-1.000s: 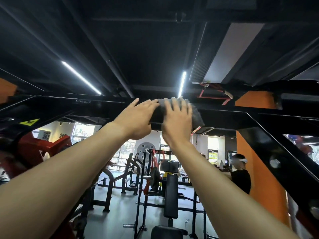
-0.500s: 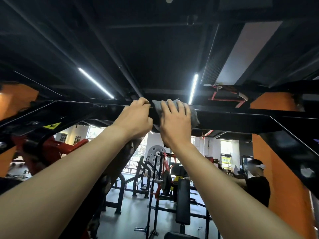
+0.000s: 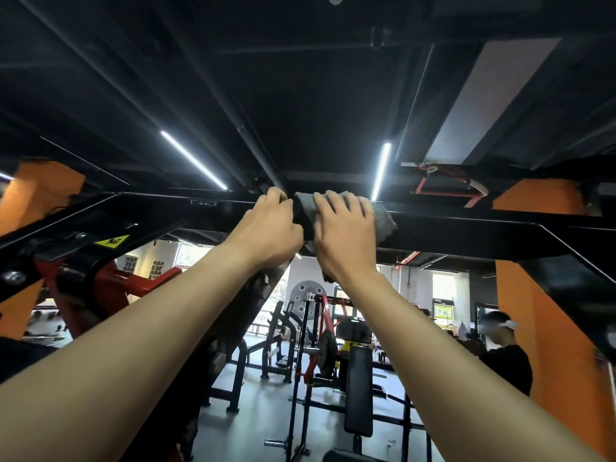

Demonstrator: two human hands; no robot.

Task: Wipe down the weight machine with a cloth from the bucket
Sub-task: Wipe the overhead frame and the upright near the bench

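Note:
A black crossbar (image 3: pixel 466 235) of the weight machine runs overhead across the view. Draped over it is a grey cloth (image 3: pixel 383 220). My right hand (image 3: pixel 343 235) lies on the cloth with its fingers bent over the bar's top edge, holding the cloth against the steel. A corner of the cloth hangs below that wrist. Just to the left, touching the cloth's edge, my left hand (image 3: pixel 266 228) grips the bare bar with curled fingers. No bucket is in view.
The machine's red lever arm (image 3: pixel 110 288) and a yellow warning label (image 3: pixel 111 242) sit at the left under the frame. Orange pillars (image 3: pixel 540 328) stand at both sides. Below are a black bench (image 3: pixel 358 388), other racks, and a person (image 3: pixel 503 355) at the right.
My left hand's fingers, flat a second ago, now curl over the bar's top edge. My right hand and the cloth have slid a little to the left along the crossbar.

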